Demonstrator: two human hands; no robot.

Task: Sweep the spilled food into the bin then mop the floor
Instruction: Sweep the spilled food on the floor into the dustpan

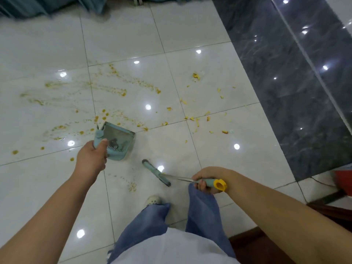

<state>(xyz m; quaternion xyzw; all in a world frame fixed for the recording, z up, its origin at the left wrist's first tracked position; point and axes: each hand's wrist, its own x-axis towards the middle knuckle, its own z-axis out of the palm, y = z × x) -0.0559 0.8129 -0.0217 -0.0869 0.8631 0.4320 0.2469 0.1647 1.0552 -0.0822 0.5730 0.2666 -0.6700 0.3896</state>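
Head view: left hand grips dustpan, perhaps lifted; right hand fingers wrap broom handle.

The person wears a white top, frayed faded-blue jeans and a white perforated clog.

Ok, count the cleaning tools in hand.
2. A dustpan in the left hand, beside the spill; a broom in the right hand. Others may lie out of view.
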